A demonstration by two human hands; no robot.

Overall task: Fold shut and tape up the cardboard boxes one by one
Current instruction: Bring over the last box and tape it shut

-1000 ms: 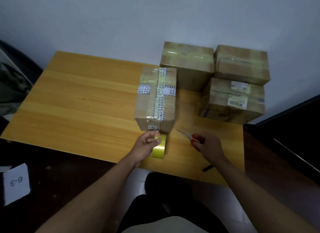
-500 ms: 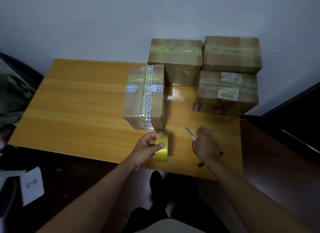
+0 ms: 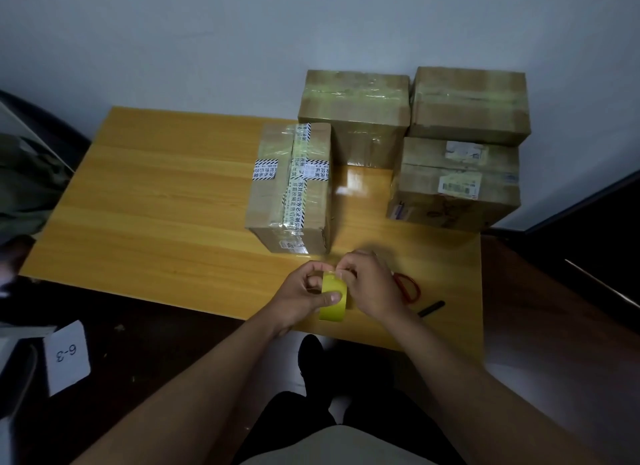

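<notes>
Your desk carries four cardboard boxes. The three finished-looking ones sit toward two o'clock: a large box against the wall, a second box stacked on a labelled box at its right. All show clear tape across their tops.

The near box stands at twelve o'clock from your hands, flaps folded down, printed tape running along its top seam and over the front face. Judging by its crisp corners, it is stiff enough to take by two opposite sides. The taped top looks slick, so press on bare cardboard rather than film. Its weight cannot be read from here.

The tape roll stands on edge above the desk's near rim. Your left hand grips it, thumb across the yellow band, fingers curled behind. Your right hand pinches at the roll's top, probably seeking the free end. The roll is likely light and rigid, the film thin and clingy, so hold the core firmly and peel slowly.

At three o'clock lie red-handled scissors, partly hidden, and a small dark object that is too dim to identify.
</notes>
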